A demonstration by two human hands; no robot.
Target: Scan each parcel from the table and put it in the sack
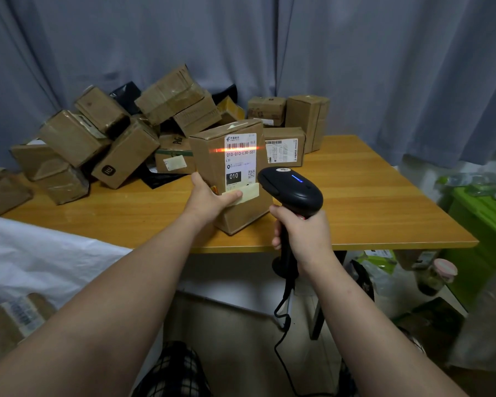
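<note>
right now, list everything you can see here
held parcel: 1, brown, at table's front edge
scanner: 1, black, aimed at held parcel
piled parcels: many, brown, table's back left
table: 1, orange wood, centre
sack: 1, white, lower left
loose parcel: 1, brown, lower left by sack
curtain: 1, grey-blue, behind
crate: 1, green, right of table
left hand: 1, grips held parcel
right hand: 1, grips scanner
</note>
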